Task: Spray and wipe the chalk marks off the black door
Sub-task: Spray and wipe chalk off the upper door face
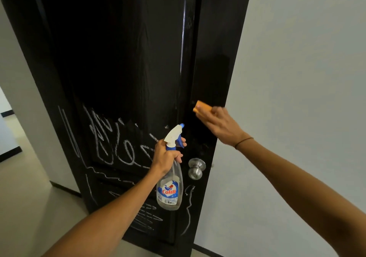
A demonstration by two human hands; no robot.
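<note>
The black door [122, 58] fills the middle of the head view. White chalk marks [111, 142] cover its lower half; the upper half is bare. My left hand [168, 155] grips the neck of a clear spray bottle [170, 189] with a white and blue trigger head, a finger on the trigger, held in front of the door just left of the knob. My right hand [219, 124] presses an orange cloth [202, 107] against the door's right edge, above the knob.
A round metal door knob [196, 167] sticks out at the door's right side, below my right hand. A pale wall [297, 78] stands to the right of the door. Light floor [25, 197] and an opening into another room lie to the left.
</note>
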